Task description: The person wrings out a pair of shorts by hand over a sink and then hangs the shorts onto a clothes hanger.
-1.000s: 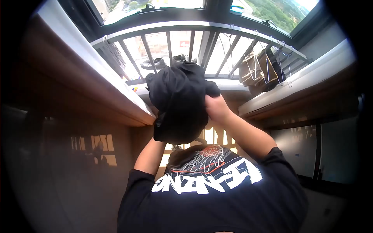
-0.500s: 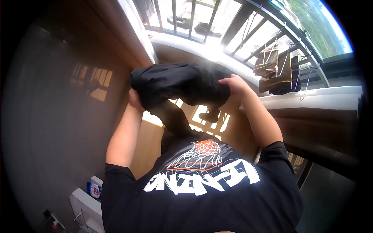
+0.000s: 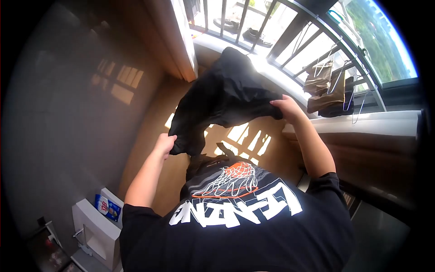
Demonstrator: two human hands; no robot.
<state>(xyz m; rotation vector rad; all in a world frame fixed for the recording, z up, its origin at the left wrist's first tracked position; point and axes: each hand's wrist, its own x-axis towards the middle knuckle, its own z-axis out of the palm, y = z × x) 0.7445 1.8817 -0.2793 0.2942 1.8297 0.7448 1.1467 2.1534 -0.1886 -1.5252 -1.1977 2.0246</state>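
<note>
A black garment [image 3: 224,93] is stretched in the air between my two hands, in front of my chest. Its kind I cannot make out, as the cloth is folded and blurred. My left hand [image 3: 165,145] is closed on its lower left edge. At the right end of the cloth, my right hand [image 3: 286,109] pinches the fabric with the thumb on top. The middle of the garment bulges up towards the window railing, and its lower edge arches above the sunlit floor.
Barred window railing [image 3: 272,27] runs along the far side, with shoes [image 3: 256,37] beyond it. Brown clothes [image 3: 333,90] hang on wire hangers at the right. A grey wall [image 3: 59,113] stands left, above a white sink [image 3: 97,231] and a blue-and-white packet [image 3: 108,207].
My left hand has come down and nearer to me, pulling its end of the garment along. The middle of the cloth has swung upward. My right hand still holds its end, slightly farther right.
</note>
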